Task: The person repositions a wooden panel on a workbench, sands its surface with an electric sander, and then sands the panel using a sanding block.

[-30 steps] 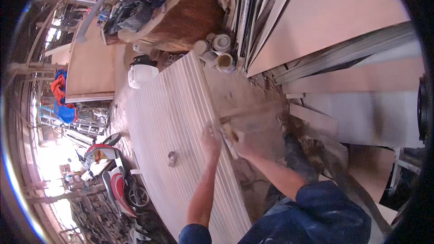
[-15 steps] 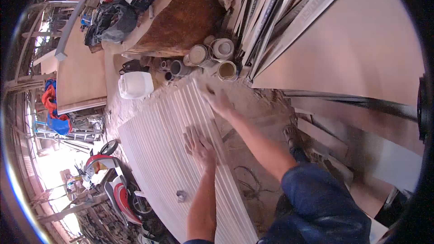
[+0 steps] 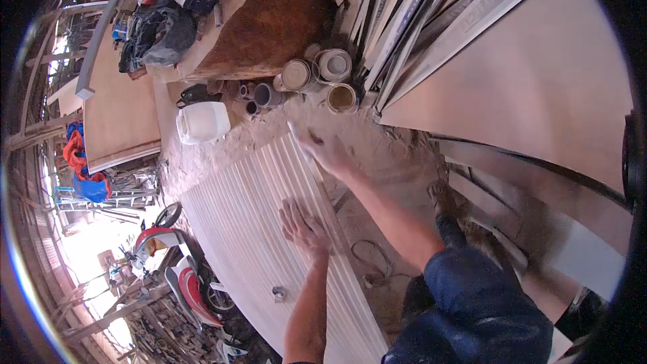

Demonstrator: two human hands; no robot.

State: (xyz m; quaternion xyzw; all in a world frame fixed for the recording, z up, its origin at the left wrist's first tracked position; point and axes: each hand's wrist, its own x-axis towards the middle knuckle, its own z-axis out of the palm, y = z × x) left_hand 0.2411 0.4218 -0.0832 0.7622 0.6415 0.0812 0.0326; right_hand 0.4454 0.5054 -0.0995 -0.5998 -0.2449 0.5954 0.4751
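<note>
A pale panel with long parallel grooves (image 3: 236, 229) lies below me, running away from my body. My left hand (image 3: 304, 232) rests flat on its ribbed face, fingers spread. Farther along, my right hand (image 3: 328, 154) is at the panel's right edge near the far corner, its fingers bent around that edge. A dark patch shows by those fingers; whatever they hold, if anything, I cannot make out. On the panel, nearer to me than my left hand, sits a small crumpled grey piece (image 3: 278, 292).
Several open cans (image 3: 342, 98) and a white plastic jug (image 3: 203, 123) stand beyond the panel. Long boards (image 3: 404, 20) and a large sheet (image 3: 512, 61) lean at right. A red and white motorcycle (image 3: 192, 290) is at left. A cable (image 3: 372, 259) lies on the dusty floor.
The view has shifted slightly. My right hand stays by the far corner, its fingers a little differently placed along the edge. My left hand remains flat on the panel.
</note>
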